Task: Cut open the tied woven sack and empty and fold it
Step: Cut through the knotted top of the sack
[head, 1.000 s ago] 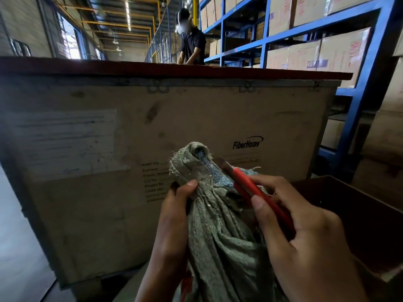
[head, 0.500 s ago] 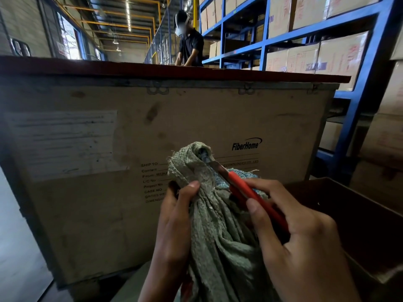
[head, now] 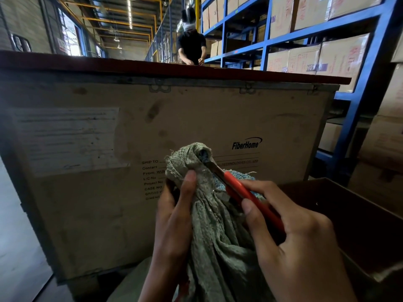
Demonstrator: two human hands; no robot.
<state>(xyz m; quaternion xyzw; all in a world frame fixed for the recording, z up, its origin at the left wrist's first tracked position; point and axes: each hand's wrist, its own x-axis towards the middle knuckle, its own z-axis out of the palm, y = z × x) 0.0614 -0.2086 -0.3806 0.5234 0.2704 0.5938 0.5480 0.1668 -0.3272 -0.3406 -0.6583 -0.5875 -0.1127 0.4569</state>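
Note:
A grey-green woven sack [head: 214, 243] stands upright in front of me, its neck bunched and tied at the top. My left hand [head: 174, 225] grips the gathered neck just below the knot, thumb pressed on the fabric. My right hand [head: 298, 243] holds a red-handled cutter [head: 246, 195]. Its blade tip rests against the tie at the knot, where blue thread shows. The sack's lower part runs out of view at the bottom.
A large plywood crate [head: 196, 127] marked FiberHome stands directly behind the sack. An open dark cardboard box [head: 359, 225] sits to the right. Blue racking [head: 359, 105] holds cartons at right. Another person [head: 192, 44] works beyond the crate. Concrete floor [head: 15, 247] lies at left.
The cutter's blade has slid a little up and left into the knot. Both hands keep their grips; the sack barely shifts.

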